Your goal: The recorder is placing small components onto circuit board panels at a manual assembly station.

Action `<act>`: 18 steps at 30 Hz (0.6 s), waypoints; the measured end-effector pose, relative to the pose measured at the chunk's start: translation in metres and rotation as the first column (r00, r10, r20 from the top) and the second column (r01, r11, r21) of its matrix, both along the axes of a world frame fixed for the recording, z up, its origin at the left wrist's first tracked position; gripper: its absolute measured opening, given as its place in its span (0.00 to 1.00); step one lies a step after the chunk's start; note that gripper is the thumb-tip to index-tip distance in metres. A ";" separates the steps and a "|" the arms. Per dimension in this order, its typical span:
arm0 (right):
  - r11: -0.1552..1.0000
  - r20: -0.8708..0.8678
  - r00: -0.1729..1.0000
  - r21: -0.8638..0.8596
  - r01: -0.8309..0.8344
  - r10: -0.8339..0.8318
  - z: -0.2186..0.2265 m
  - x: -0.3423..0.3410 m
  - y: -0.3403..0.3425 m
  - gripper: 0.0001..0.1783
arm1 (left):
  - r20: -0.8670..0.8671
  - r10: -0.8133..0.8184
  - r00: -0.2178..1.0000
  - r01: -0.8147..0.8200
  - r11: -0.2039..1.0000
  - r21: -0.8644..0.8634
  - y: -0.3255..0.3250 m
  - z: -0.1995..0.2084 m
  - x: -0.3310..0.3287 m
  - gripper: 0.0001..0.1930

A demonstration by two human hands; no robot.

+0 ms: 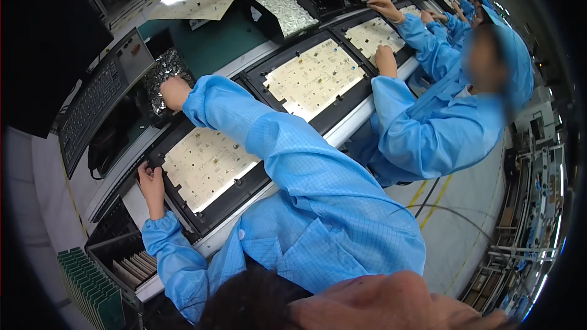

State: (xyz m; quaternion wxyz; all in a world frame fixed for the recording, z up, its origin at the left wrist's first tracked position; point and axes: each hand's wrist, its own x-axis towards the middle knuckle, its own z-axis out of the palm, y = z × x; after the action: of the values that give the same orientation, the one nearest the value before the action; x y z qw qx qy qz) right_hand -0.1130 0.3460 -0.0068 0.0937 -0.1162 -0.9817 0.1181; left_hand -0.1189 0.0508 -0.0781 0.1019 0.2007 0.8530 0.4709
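Note:
My left hand [151, 188] is at the near left corner of a black carrier frame [221, 200]. Its thumb and fingers are curled together, and anything between them is too small to make out. In that frame lies a pale circuit board [205, 165] with several small parts on it. My right arm reaches across the board. My right hand [175, 92] is over a black bin [160, 116] heaped with small shiny dark and silver parts [166, 68]. Its fingers are bent down and closed among the parts, and their tips are partly hidden.
To the right, a second board [315, 79] sits in its carrier on the line. A co-worker [440, 110] in blue handles another board [374, 38]. Behind stand a bin of whitish parts [284, 9] and a loose board [194, 3]. A keyboard [92, 107] is at left, green racked boards [92, 290] below.

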 end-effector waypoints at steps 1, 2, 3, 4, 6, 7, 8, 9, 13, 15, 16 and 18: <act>1.000 -0.079 0.997 -0.024 -0.003 0.001 0.001 0.004 -0.001 0.08 | 0.001 0.008 1.000 -0.008 1.000 0.008 0.001 0.001 0.001 0.24; 0.999 -0.079 0.997 -0.035 0.002 -0.005 0.002 0.010 -0.001 0.08 | 0.001 0.003 1.000 -0.003 1.000 -0.002 0.002 0.002 0.002 0.24; 0.996 -0.141 0.990 -0.082 0.019 -0.030 0.005 0.014 -0.002 0.07 | -0.006 -0.011 1.000 0.011 1.000 0.002 0.002 0.006 0.002 0.24; 0.991 -0.199 0.978 -0.129 0.033 -0.058 0.005 0.016 -0.004 0.06 | -0.011 -0.025 1.000 0.025 1.000 0.006 0.002 0.009 0.002 0.24; 0.991 -0.261 0.963 -0.126 0.032 -0.065 0.008 0.020 -0.007 0.06 | 0.021 -0.028 0.999 0.027 0.999 0.024 0.001 0.010 -0.001 0.25; 0.988 -0.262 0.961 -0.145 0.050 -0.087 0.010 0.022 -0.008 0.05 | 0.054 -0.031 0.998 0.029 0.998 0.047 0.001 0.010 -0.002 0.25; 0.984 -0.263 0.959 -0.163 0.067 -0.109 0.012 0.025 -0.009 0.05 | 0.052 -0.036 0.998 0.034 0.998 0.044 0.001 0.010 -0.002 0.25; 0.984 -0.266 0.957 -0.165 0.071 -0.114 0.010 0.023 -0.008 0.05 | 0.058 -0.039 0.998 0.037 0.999 0.035 0.001 0.011 -0.001 0.26; 0.946 -0.383 0.893 -0.303 0.118 -0.235 -0.002 0.013 -0.004 0.06 | 0.112 -0.046 0.993 0.043 0.999 0.028 -0.002 0.006 -0.006 0.28; 0.927 -0.419 0.862 -0.350 0.136 -0.285 -0.006 0.008 -0.002 0.06 | 0.153 -0.058 0.987 0.044 0.995 0.090 -0.003 -0.001 -0.010 0.29; 0.908 -0.420 0.857 -0.402 0.119 -0.298 -0.007 0.006 -0.001 0.06 | 0.196 -0.069 0.978 0.040 0.988 0.150 -0.004 -0.004 -0.011 0.29; 0.886 -0.415 0.855 -0.451 0.103 -0.311 -0.012 0.003 0.002 0.07 | 0.250 -0.060 0.967 0.030 0.992 0.123 -0.006 -0.002 -0.011 0.29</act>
State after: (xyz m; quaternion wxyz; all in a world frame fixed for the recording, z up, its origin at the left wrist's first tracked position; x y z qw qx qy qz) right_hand -0.1101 0.3475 -0.0189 0.3176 -0.2079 -0.8617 0.3367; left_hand -0.1299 0.0452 -0.0804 0.2083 0.1640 0.7988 0.5400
